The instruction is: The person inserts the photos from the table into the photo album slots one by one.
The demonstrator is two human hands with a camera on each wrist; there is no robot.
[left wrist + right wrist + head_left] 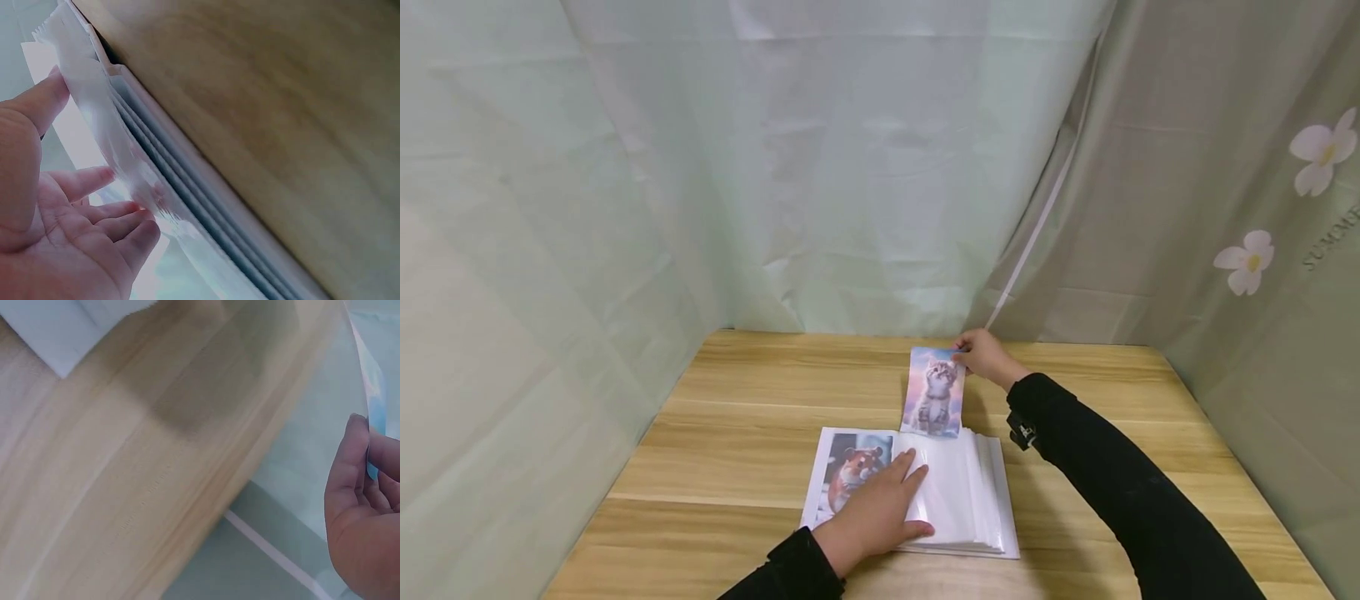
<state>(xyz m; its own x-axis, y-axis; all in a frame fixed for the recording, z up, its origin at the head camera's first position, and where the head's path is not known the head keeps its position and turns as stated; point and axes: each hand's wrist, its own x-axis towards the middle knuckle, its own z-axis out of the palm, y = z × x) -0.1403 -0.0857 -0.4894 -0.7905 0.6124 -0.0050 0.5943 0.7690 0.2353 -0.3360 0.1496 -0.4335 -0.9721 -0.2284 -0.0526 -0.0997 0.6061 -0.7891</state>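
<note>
An open photo album [946,492] with clear pocket pages lies on the table. Its left page shows a picture of a brown furry animal [850,471]; the right page looks blank white. My left hand [880,508] rests across the middle of the album, fingers spread and fairly straight on the pages. Between thumb and fingers my right hand [988,357] pinches the upper right corner of a kitten photo card [934,392]. The card's lower edge meets the top edge of the right page. In the right wrist view the card [374,394] appears nearly edge-on.
The wooden table [722,433] extends around the album. A pale curtain [865,167] hangs behind it and on the left, and a greyish curtain with white flowers [1246,262] hangs on the right. Stacked page edges [187,181] show in the left wrist view.
</note>
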